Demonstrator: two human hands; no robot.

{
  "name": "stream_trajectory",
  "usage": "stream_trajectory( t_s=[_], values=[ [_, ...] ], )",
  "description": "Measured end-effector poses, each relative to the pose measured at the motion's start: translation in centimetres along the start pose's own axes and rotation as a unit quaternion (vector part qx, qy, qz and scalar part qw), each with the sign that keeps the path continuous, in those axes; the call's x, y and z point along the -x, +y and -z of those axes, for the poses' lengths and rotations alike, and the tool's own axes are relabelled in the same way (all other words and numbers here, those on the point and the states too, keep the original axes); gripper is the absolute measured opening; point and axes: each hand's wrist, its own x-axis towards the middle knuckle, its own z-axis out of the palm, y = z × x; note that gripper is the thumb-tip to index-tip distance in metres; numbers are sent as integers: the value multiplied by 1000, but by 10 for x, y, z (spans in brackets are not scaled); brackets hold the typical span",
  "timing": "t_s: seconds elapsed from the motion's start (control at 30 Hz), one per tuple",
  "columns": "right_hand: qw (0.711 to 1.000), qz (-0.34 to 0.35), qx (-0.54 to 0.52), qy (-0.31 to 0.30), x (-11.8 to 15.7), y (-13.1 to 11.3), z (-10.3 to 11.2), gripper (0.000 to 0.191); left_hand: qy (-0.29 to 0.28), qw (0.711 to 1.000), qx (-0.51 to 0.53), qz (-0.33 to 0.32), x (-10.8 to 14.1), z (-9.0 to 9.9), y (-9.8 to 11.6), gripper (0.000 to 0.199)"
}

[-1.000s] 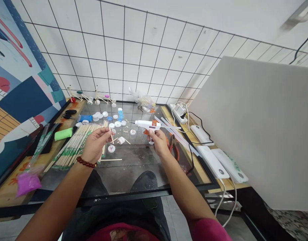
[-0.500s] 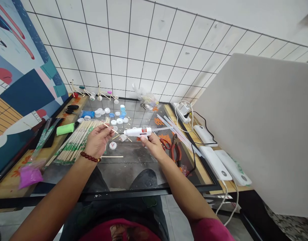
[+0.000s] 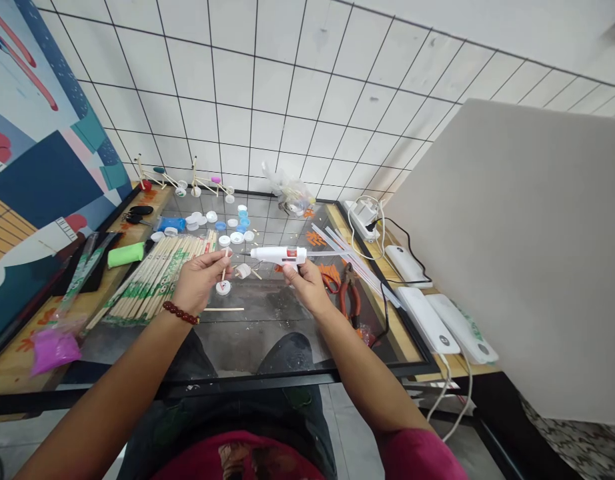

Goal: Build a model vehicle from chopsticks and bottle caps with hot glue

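My left hand [image 3: 203,279] is closed on a short wooden stick [image 3: 224,267], which stands nearly upright between the fingertips. The stick's lower end is over a white bottle cap [image 3: 223,287]; whether they touch I cannot tell. In my right hand [image 3: 307,285] is a white glue gun [image 3: 277,255], its nozzle pointing left, close to the left fingertips. A clear glue stick [image 3: 327,253] sticks out of its back. Below the gun lies a small white piece with sticks [image 3: 243,271]. Another thin wooden stick [image 3: 225,309] lies on the glass table [image 3: 267,313].
Left are bundled chopsticks [image 3: 147,280], a green roll [image 3: 126,255] and a pink packet [image 3: 56,350]. Loose caps [image 3: 237,237] and small stick models [image 3: 200,181] stand farther back. Pliers [image 3: 349,297], clear glue sticks [image 3: 362,267] and a power strip [image 3: 360,221] with cables are right.
The stick in my left hand has turned from slanting toward the nozzle to nearly upright. The nozzle and stick are now apart. The view has shifted slightly.
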Motion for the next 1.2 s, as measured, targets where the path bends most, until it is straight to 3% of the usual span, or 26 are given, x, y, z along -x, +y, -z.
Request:
stream_trajectory(
  t_s=[0.3, 1.2],
  values=[
    [1000, 22, 22, 1, 1, -3, 0, 38, 4, 999, -48, -18, 7, -6, -2, 49],
    [983, 78, 166, -9, -1, -2, 4, 37, -17, 1000, -26, 3, 9, -9, -4, 54]
  ],
)
